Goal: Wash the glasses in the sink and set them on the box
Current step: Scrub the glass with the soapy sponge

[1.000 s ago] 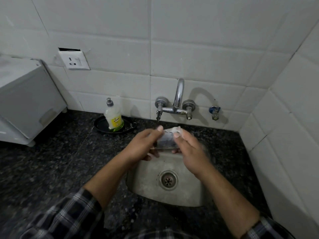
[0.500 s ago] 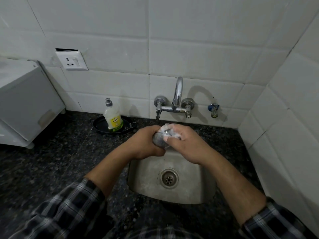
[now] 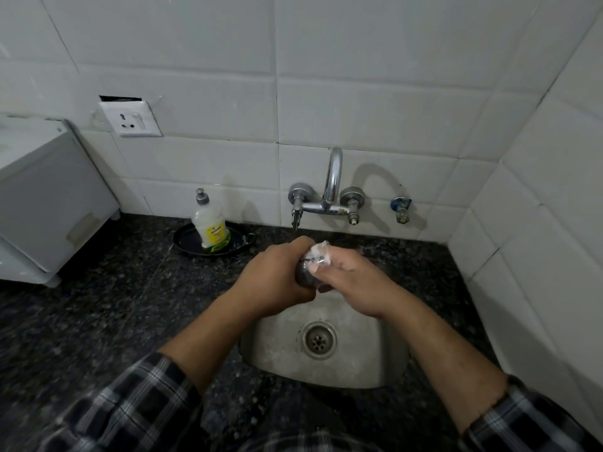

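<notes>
A clear drinking glass (image 3: 311, 264) is held over the steel sink (image 3: 375, 363), just below the tap spout (image 3: 296, 220). My left hand (image 3: 274, 278) wraps around its lower part. My right hand (image 3: 350, 282) grips its upper end, with the fingers partly inside or over the rim. Most of the glass is hidden by both hands. The white box (image 3: 42, 197) stands on the counter at the far left, apart from the hands.
A dish soap bottle (image 3: 210, 226) stands in a black dish (image 3: 187, 238) behind the sink's left side. The chrome tap (image 3: 331, 190) and a blue valve (image 3: 400, 208) project from the tiled wall. A tiled side wall rises on the right. A wall socket (image 3: 130, 119) sits above the box.
The hands closed in around the glass from holding it by the ends. The glass turned between them and stays under the tap.
</notes>
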